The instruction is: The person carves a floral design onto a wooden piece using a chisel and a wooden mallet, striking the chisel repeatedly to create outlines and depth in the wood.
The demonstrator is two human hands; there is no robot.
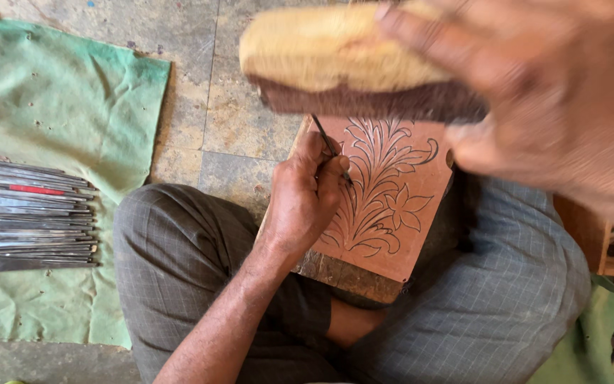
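Head view shows the left hand pinching a thin, stiff chisel mid-shaft on the carved panel, while the right hand grips a heavy-looking wooden mallet.
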